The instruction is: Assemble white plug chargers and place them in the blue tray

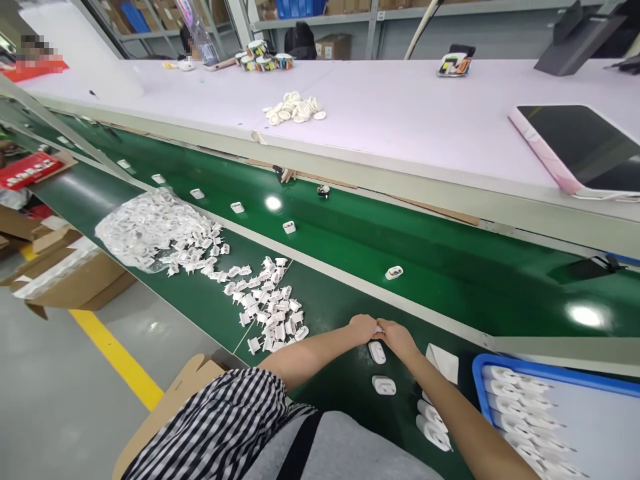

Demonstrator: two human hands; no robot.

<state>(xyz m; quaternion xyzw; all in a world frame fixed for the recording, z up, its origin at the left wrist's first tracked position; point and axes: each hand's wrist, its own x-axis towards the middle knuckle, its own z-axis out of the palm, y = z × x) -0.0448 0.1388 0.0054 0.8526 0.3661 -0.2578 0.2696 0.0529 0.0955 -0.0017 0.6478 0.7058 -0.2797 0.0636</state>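
My left hand (362, 328) and my right hand (397, 335) meet over the green work surface (325, 300), fingers closed together on a small white plug part (379, 329) held between them. Just below lie white charger shells (377, 352), with another (383, 385) nearer me. To the left is a loose pile of white plug inserts (267, 303) spilling from a clear plastic bag (145, 230). A blue tray (480, 370) at the right holds rows of white chargers.
A green conveyor belt (450, 260) carries spaced white pieces (394, 272). Behind it runs a pale bench (400, 100) with white rings (295, 108), tape rolls (263, 57) and a tablet (580, 143). Cardboard boxes (70, 280) and a yellow floor line (115, 353) are at left.
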